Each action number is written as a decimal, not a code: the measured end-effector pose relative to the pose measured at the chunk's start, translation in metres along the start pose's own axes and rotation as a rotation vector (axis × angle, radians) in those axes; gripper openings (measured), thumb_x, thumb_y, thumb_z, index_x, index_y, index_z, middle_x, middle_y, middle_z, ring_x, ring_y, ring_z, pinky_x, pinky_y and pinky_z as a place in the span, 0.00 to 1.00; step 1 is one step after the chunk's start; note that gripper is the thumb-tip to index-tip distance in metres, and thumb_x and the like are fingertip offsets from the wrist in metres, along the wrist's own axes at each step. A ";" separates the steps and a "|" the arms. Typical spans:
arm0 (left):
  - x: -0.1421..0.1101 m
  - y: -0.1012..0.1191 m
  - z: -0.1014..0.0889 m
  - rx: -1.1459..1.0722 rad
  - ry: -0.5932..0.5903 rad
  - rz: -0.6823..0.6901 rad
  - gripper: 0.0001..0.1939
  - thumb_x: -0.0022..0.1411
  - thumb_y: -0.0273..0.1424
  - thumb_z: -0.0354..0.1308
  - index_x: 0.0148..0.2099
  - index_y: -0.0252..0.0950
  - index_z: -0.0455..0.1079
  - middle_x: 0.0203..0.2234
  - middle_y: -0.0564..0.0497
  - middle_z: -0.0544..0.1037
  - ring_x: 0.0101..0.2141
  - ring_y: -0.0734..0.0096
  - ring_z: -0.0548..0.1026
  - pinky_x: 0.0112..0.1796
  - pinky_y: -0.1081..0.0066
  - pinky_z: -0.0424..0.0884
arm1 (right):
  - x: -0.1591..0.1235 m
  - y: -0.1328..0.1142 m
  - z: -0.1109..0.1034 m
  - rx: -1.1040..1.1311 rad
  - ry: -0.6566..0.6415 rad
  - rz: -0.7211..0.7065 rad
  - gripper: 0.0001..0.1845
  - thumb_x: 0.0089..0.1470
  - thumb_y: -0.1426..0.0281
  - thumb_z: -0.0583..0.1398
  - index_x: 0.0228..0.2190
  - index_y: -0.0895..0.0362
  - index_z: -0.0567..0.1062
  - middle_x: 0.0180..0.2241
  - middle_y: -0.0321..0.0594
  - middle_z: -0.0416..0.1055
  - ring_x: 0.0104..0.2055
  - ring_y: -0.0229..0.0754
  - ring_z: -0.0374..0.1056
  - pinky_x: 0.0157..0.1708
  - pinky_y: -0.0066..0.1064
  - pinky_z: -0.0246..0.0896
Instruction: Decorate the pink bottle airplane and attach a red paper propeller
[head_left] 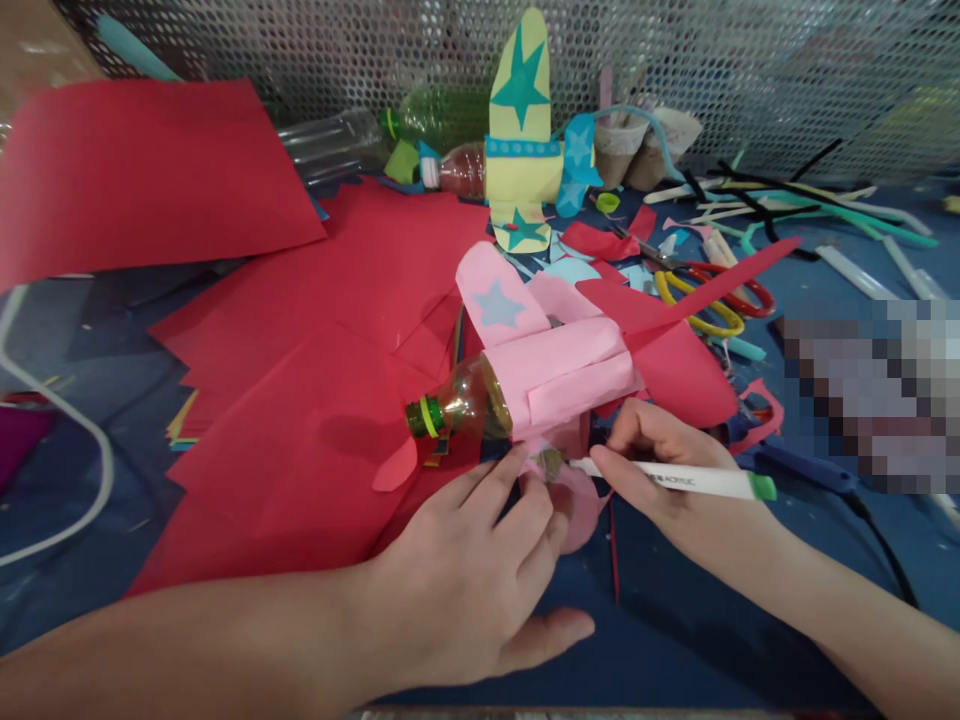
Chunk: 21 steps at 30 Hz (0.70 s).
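A blue tabletop [679, 625] spread beneath everything, with overlapping red paper sheets [292, 450] across its left half. The plastic bottle wrapped in pink paper [562, 375] lay at the center, tilted, its neck pointing left over the red sheets and its red paper fins to the right. It sat just beyond both hands, above the left fingertips in view. Farther back, a bottle wrapped in yellow paper [525, 170] lay near the perforated metal panel [330, 50].

The left hand [480, 550] was palm down, fingers extended and thumb spread away from them, its fingertips on the pink paper piece [581, 515] just below the bottle. Whether that piece joined the wrap could not be told. The right hand [679, 514] had thumb and fingers closed on a white acrylic marker [705, 482], its green end pointing right and its tip leftward at the pink piece, near the left fingertips. A pale blue star [498, 303] marked the bottle's far wing, and a green cap [423, 416] closed its neck.
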<state>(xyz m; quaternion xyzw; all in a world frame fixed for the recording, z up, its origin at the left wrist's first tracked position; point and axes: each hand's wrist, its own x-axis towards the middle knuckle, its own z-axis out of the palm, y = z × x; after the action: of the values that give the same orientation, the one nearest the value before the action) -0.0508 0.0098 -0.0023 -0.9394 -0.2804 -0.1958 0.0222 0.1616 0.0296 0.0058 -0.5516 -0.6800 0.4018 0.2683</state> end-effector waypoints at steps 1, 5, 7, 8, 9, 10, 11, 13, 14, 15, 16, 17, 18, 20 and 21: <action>0.000 0.000 0.000 0.000 -0.001 0.000 0.25 0.66 0.44 0.45 0.47 0.28 0.72 0.42 0.39 0.76 0.47 0.47 0.72 0.42 0.58 0.73 | 0.000 0.000 0.000 0.000 -0.007 0.001 0.12 0.57 0.71 0.57 0.24 0.54 0.60 0.20 0.26 0.54 0.20 0.31 0.50 0.17 0.23 0.46; -0.001 0.001 0.000 0.001 0.004 -0.003 0.25 0.66 0.44 0.46 0.47 0.29 0.72 0.42 0.40 0.76 0.48 0.48 0.72 0.43 0.58 0.73 | -0.001 0.000 0.000 -0.003 -0.026 0.003 0.13 0.57 0.70 0.57 0.23 0.54 0.60 0.19 0.26 0.54 0.20 0.31 0.49 0.17 0.23 0.46; -0.002 0.001 0.001 -0.001 0.002 -0.005 0.25 0.66 0.45 0.46 0.47 0.29 0.72 0.42 0.40 0.76 0.48 0.48 0.72 0.43 0.59 0.73 | -0.001 -0.001 0.000 -0.014 -0.007 0.006 0.13 0.57 0.70 0.57 0.23 0.54 0.60 0.19 0.26 0.54 0.19 0.31 0.49 0.17 0.23 0.46; -0.002 0.001 0.001 -0.004 0.000 -0.006 0.25 0.65 0.45 0.46 0.48 0.28 0.72 0.42 0.39 0.75 0.48 0.48 0.72 0.43 0.59 0.73 | -0.001 -0.001 0.000 -0.018 -0.005 0.001 0.13 0.57 0.70 0.56 0.23 0.54 0.60 0.19 0.26 0.54 0.19 0.31 0.49 0.17 0.23 0.46; -0.002 0.001 0.002 -0.006 -0.003 -0.007 0.25 0.65 0.46 0.47 0.47 0.28 0.72 0.42 0.39 0.75 0.48 0.48 0.71 0.43 0.58 0.73 | -0.001 -0.001 0.000 -0.020 -0.013 -0.003 0.13 0.57 0.70 0.56 0.23 0.54 0.60 0.19 0.26 0.54 0.20 0.31 0.50 0.17 0.23 0.46; -0.002 0.001 0.002 -0.009 -0.006 -0.009 0.25 0.65 0.46 0.47 0.47 0.29 0.72 0.42 0.39 0.75 0.49 0.48 0.71 0.43 0.58 0.72 | -0.001 -0.001 -0.001 -0.018 -0.030 -0.004 0.13 0.57 0.70 0.57 0.23 0.54 0.60 0.19 0.26 0.55 0.20 0.31 0.50 0.18 0.23 0.46; -0.002 0.001 0.002 -0.010 -0.009 -0.011 0.25 0.65 0.46 0.47 0.47 0.29 0.72 0.42 0.39 0.75 0.49 0.47 0.71 0.44 0.58 0.72 | -0.001 -0.001 0.000 -0.014 -0.047 0.001 0.13 0.57 0.70 0.57 0.23 0.54 0.60 0.19 0.26 0.54 0.20 0.31 0.50 0.18 0.23 0.47; -0.001 0.001 0.002 -0.010 -0.010 -0.014 0.25 0.65 0.46 0.47 0.47 0.29 0.72 0.42 0.40 0.75 0.49 0.48 0.71 0.44 0.58 0.72 | -0.002 -0.001 0.000 -0.004 -0.049 0.025 0.12 0.56 0.70 0.57 0.23 0.54 0.60 0.19 0.26 0.54 0.19 0.31 0.50 0.17 0.23 0.46; -0.001 0.001 0.002 -0.009 -0.006 -0.012 0.25 0.65 0.45 0.47 0.47 0.29 0.72 0.42 0.40 0.75 0.49 0.48 0.71 0.44 0.59 0.72 | -0.002 -0.001 0.000 -0.004 -0.036 0.039 0.12 0.56 0.70 0.57 0.23 0.54 0.60 0.19 0.26 0.54 0.19 0.31 0.50 0.17 0.23 0.46; -0.001 0.001 0.002 -0.007 -0.004 -0.009 0.25 0.65 0.45 0.47 0.47 0.29 0.72 0.42 0.40 0.75 0.49 0.48 0.71 0.44 0.59 0.72 | -0.002 -0.001 0.000 -0.004 -0.022 0.047 0.13 0.56 0.70 0.57 0.23 0.54 0.60 0.19 0.26 0.54 0.19 0.31 0.49 0.17 0.23 0.46; 0.000 0.001 0.001 -0.005 -0.001 -0.008 0.25 0.65 0.45 0.47 0.47 0.29 0.72 0.42 0.40 0.75 0.48 0.48 0.71 0.44 0.59 0.72 | -0.002 -0.001 0.000 -0.004 -0.015 0.046 0.13 0.56 0.70 0.57 0.23 0.54 0.59 0.19 0.26 0.54 0.19 0.31 0.49 0.17 0.23 0.46; 0.000 0.000 0.001 -0.005 0.003 -0.005 0.25 0.65 0.45 0.47 0.47 0.29 0.72 0.42 0.40 0.76 0.48 0.48 0.72 0.44 0.59 0.72 | -0.002 -0.002 0.000 -0.002 -0.020 0.040 0.13 0.56 0.70 0.57 0.23 0.54 0.59 0.19 0.26 0.54 0.19 0.31 0.49 0.16 0.23 0.45; 0.000 0.000 0.000 -0.005 0.005 -0.004 0.25 0.65 0.45 0.47 0.46 0.29 0.72 0.42 0.40 0.76 0.48 0.48 0.72 0.44 0.59 0.72 | -0.002 -0.002 0.000 0.000 -0.034 0.034 0.13 0.56 0.69 0.57 0.23 0.54 0.59 0.19 0.26 0.54 0.19 0.31 0.49 0.17 0.23 0.46; 0.001 0.000 0.000 -0.005 0.007 -0.002 0.25 0.66 0.45 0.46 0.46 0.29 0.72 0.42 0.40 0.76 0.48 0.48 0.72 0.44 0.59 0.72 | -0.002 -0.002 0.000 0.003 -0.055 0.025 0.13 0.57 0.69 0.57 0.23 0.54 0.60 0.19 0.26 0.55 0.19 0.31 0.50 0.17 0.23 0.46; 0.001 0.000 0.000 -0.004 0.005 -0.004 0.24 0.66 0.45 0.46 0.46 0.29 0.72 0.42 0.41 0.76 0.48 0.48 0.72 0.44 0.59 0.72 | -0.002 -0.002 0.001 0.002 -0.053 0.028 0.12 0.57 0.69 0.57 0.23 0.54 0.60 0.19 0.26 0.55 0.19 0.31 0.50 0.17 0.23 0.47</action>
<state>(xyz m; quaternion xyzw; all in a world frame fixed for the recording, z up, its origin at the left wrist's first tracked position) -0.0502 0.0099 -0.0019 -0.9385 -0.2817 -0.1987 0.0205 0.1603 0.0276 0.0077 -0.5500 -0.6787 0.4205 0.2450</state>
